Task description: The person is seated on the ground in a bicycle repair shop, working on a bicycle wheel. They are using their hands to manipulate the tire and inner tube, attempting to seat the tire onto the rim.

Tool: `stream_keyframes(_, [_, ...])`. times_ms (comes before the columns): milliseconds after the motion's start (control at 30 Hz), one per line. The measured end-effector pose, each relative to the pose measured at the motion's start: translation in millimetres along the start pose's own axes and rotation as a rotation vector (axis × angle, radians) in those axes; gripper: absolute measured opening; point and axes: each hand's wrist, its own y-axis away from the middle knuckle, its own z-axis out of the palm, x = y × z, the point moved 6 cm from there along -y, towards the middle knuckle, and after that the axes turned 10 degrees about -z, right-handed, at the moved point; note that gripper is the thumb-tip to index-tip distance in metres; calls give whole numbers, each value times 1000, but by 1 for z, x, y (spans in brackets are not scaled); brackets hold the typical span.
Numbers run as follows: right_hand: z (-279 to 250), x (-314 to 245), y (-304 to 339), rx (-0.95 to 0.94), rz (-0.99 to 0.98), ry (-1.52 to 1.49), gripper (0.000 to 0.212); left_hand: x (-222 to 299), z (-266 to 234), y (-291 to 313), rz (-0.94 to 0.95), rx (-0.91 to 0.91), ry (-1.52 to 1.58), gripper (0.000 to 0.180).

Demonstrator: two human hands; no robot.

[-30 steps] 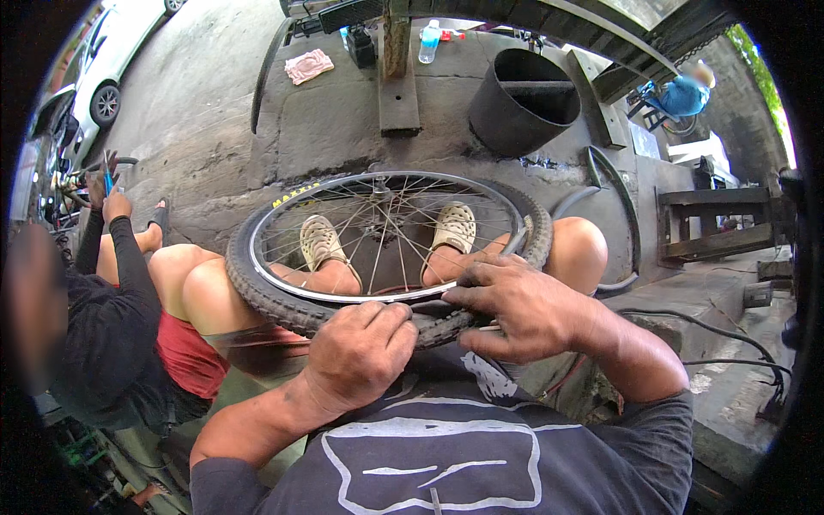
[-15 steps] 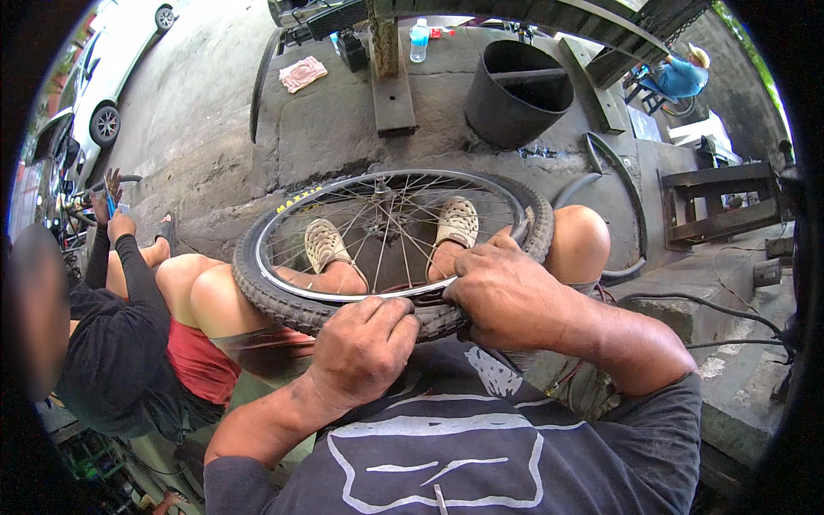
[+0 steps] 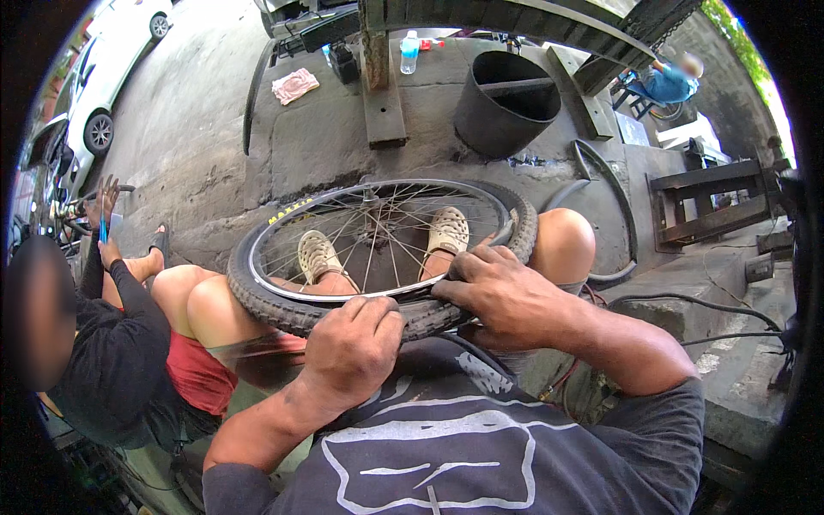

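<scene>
A bicycle wheel lies tilted across my knees, its black knobby tire [image 3: 276, 319] set around a silver rim [image 3: 319, 298] with thin spokes. My left hand [image 3: 354, 350] is closed over the near side of the tire, knuckles up, fingers curled at the rim's edge. A little to its right, my right hand [image 3: 511, 294] grips the tire with thumb and fingers pressed in where tire and rim meet. Between the two hands a stretch of tire sidewall shows. The undersides of both hands' fingers are hidden.
Beyond the wheel stand a black bucket-like container [image 3: 506, 107], a metal post [image 3: 378, 94] and a plastic bottle [image 3: 409, 53]. A pink cloth [image 3: 294, 86] lies on the concrete. At left sits another person [image 3: 112, 360]; a loose tire [image 3: 627, 215] and black cables [image 3: 687, 300] are at right.
The whole view has shifted slightly. Both hands stay at nearly the same places on the tire, and the person at left has moved a hand a little.
</scene>
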Motion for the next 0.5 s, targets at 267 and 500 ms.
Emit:
stream_keyframes(267, [-5, 40, 22, 262, -197, -48, 55, -1, -5, -5, 17, 35, 2, 12])
stream_keyframes(500, [-2, 34, 14, 114, 24, 74, 39, -2, -6, -11, 20, 50, 5, 11])
